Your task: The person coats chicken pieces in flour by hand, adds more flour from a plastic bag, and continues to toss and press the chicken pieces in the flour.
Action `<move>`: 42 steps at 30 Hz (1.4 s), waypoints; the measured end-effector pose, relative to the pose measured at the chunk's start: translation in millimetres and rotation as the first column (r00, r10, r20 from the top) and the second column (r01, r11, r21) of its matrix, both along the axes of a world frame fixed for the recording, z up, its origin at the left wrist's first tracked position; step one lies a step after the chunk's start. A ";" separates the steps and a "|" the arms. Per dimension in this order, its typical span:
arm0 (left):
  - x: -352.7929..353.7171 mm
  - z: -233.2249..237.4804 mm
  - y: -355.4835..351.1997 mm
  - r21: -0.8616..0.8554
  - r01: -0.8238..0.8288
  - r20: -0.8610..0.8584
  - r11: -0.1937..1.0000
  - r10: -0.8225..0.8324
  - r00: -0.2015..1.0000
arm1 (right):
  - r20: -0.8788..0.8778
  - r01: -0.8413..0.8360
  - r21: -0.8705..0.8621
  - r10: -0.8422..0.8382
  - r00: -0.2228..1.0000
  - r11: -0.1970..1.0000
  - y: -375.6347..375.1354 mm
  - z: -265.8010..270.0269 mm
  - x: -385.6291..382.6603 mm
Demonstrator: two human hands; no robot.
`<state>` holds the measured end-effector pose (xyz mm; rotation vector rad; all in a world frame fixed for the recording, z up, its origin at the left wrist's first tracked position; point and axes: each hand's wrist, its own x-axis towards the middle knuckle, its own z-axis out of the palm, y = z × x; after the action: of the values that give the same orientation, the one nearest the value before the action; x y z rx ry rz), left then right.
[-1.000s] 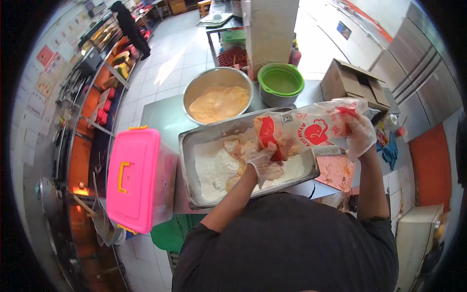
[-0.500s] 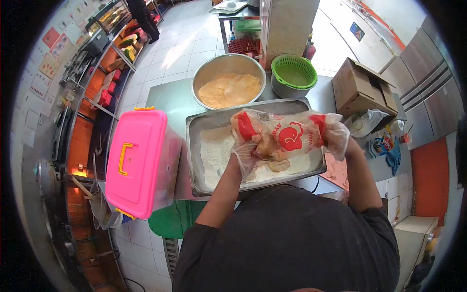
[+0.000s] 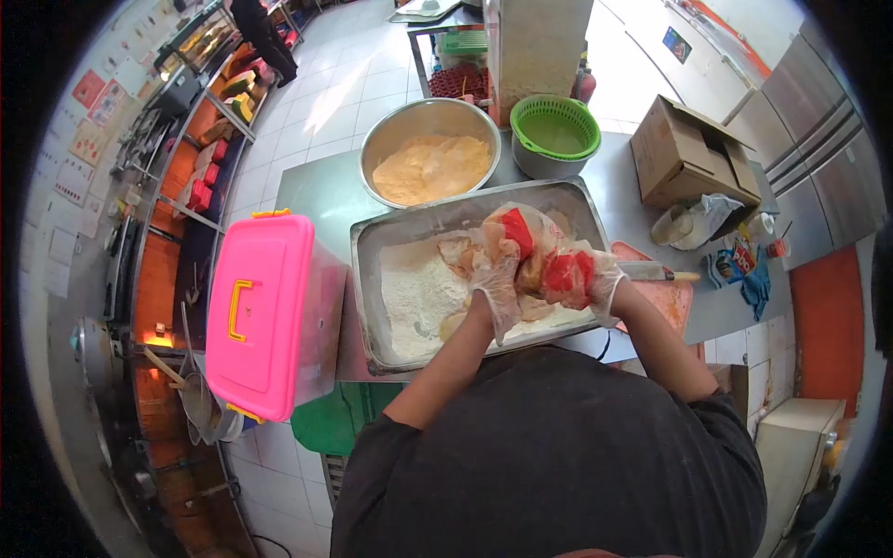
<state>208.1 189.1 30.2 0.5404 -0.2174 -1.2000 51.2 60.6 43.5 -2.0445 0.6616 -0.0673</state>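
Observation:
A clear plastic bag with red print is bunched up over the metal tray, with pieces of raw meat inside it. My left hand, in a clear plastic glove, grips the bag's left side. On the right side my gloved right hand holds the bag too. White flour covers the tray's left part, and pale meat pieces lie in it beside my left hand. The meat under the bag is partly hidden.
A steel bowl of orange-coated food and a green colander on a pot stand behind the tray. Left is a pink-lidded box. Right are a knife on a pink board and a cardboard box. A person stands far back.
My right hand has moved left and down towards my left hand, crumpling the stretched bag. More meat shows in the flour at the left, and the knife on the board has come into view.

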 end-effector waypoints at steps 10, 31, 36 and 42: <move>-55.9 11.1 -53.7 0.394 0.107 0.074 0.913 -0.147 0.986 | 0.108 0.307 -0.390 -0.288 0.951 0.868 -18.2 36.8 -111.7; -148.6 -42.2 -197.5 0.504 0.340 0.291 0.794 -0.527 0.799 | 0.589 0.930 -0.365 -0.768 0.254 0.027 -34.3 158.9 -256.7; -164.2 2.0 -182.7 0.138 0.136 0.930 0.981 -0.176 0.324 | 0.308 0.603 -0.774 -0.717 0.625 0.192 -43.3 166.8 -201.7; -161.3 35.3 -161.5 0.114 0.118 0.992 0.986 -0.119 0.036 | 0.476 0.871 -0.328 -0.733 0.486 0.365 -73.0 116.4 -179.3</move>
<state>46.8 27.6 65.5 1.3748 -1.5689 -0.7230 -128.1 -12.4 159.9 -1.9186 1.5977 -1.2320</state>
